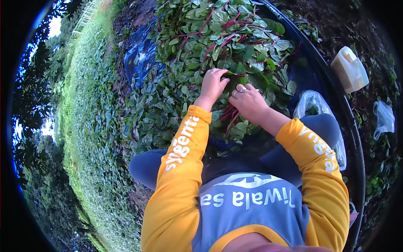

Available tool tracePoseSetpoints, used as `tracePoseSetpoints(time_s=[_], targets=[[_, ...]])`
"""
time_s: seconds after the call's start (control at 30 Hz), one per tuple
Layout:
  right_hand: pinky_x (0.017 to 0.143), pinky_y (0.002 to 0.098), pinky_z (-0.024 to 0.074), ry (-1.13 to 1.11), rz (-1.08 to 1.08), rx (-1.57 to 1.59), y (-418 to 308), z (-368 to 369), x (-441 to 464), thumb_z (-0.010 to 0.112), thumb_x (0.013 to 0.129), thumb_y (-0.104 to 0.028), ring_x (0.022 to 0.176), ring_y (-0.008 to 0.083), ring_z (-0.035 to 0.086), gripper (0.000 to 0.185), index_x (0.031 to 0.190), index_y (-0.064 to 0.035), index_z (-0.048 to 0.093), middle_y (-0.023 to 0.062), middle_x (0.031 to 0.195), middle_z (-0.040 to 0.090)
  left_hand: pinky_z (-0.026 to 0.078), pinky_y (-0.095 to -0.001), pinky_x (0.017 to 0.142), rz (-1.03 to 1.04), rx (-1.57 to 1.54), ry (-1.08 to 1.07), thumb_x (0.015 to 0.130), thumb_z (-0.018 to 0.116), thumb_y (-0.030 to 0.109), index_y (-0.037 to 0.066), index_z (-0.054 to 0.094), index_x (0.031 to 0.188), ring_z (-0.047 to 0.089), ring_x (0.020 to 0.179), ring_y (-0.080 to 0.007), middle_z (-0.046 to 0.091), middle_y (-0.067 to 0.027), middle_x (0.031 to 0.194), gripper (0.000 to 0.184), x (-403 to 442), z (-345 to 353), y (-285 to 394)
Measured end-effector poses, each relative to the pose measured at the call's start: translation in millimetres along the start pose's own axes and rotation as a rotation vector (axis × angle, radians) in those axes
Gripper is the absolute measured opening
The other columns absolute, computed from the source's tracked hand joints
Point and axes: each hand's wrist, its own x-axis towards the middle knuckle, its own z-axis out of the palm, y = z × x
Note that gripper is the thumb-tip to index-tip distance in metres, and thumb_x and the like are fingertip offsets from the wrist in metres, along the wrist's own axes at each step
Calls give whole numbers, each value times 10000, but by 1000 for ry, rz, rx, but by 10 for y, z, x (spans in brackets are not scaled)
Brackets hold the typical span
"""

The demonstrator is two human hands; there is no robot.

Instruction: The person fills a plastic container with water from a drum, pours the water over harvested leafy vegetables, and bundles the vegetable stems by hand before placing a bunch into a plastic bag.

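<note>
A large heap of Malabar spinach (pixel 226 38), with broad green leaves and red-purple stems, lies before my crossed legs. My left hand (pixel 213 86) is closed at the near side of the heap, its thumb and fingers pinching a Malabar spinach stem. Just to its right, my right hand (pixel 250 101) is curled round a bunch of Malabar spinach stems (pixel 228 114). Their red ends and a few leaves stick out below that hand. My palms and the stems inside them are hidden.
Blue plastic sheeting (pixel 140 52) shows left of the heap. A black curved rim (pixel 325 63) runs along the right. Beyond it are a whitish plastic jug (pixel 350 69) and a clear plastic bag (pixel 384 119). Another clear bag (pixel 312 101) lies by my right knee. Low plants (pixel 96 126) cover the left.
</note>
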Motion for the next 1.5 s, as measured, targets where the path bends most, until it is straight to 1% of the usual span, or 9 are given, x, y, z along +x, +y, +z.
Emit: tracePoseSetpoints(time_s=[0.33,0.63,0.83,1.07,1.13,1.23,1.27,1.4,1.5], targets=[[862,362,429,58,48,-4,202,125,-6,589,820,-169,1065,229,558,99,891,-123,639,41,965,640,515,-378,735,-358,-89,-263,748,861,225,53,560,991,645,815,-278,664,-132,907,423,-43,-71,-134],[891,365,416,-35,174,-63,427,384,-2,574,854,-161,1092,217,554,92,895,-125,648,30,951,671,479,-273,657,-566,-584,-61,756,863,117,42,489,1010,529,723,-86,550,6,812,458,-114,-264,-185],[931,391,409,-252,237,-103,435,404,31,571,865,-154,1008,230,610,100,932,-137,643,34,916,672,502,-274,738,-567,-677,-36,795,830,106,2,551,1111,593,797,-101,649,-41,923,433,-296,-378,-242],[910,373,443,41,-82,38,154,28,71,588,830,-139,1005,213,603,93,909,-123,634,29,980,660,475,-245,813,-457,-391,-132,874,765,104,16,670,1191,586,858,-66,691,4,968,343,-359,-452,-158],[908,369,451,78,-107,35,69,-41,88,588,836,-152,1040,209,602,117,932,-124,650,30,1054,653,520,-316,750,-427,-512,-102,840,771,174,91,635,1313,667,743,-219,704,-97,858,499,-374,-287,-193],[907,370,459,167,-142,32,61,-70,92,580,856,-177,1107,204,590,183,1002,-124,677,31,1277,608,528,-359,716,-335,-363,-193,827,785,196,111,590,1376,685,737,-305,707,-136,854,589,-415,-301,10],[904,369,460,200,-135,40,84,-27,104,582,856,-185,1122,201,583,192,1008,-125,682,26,1306,600,535,-428,699,-276,-301,-218,820,783,213,157,416,1513,682,773,-386,705,-168,881,786,-424,-337,98],[900,354,459,179,-131,51,118,-73,100,588,849,-192,1140,193,570,193,996,-125,694,15,1312,596,534,-496,673,-282,-60,-327,819,758,233,205,55,1607,677,786,-418,705,-175,884,1056,-452,-468,309],[886,350,460,161,-137,62,117,-33,126,594,839,-184,1115,194,580,178,976,-125,691,14,1259,603,529,-498,646,-225,8,-344,840,716,260,192,61,1606,666,754,-432,711,-158,871,1011,-491,-501,334]])
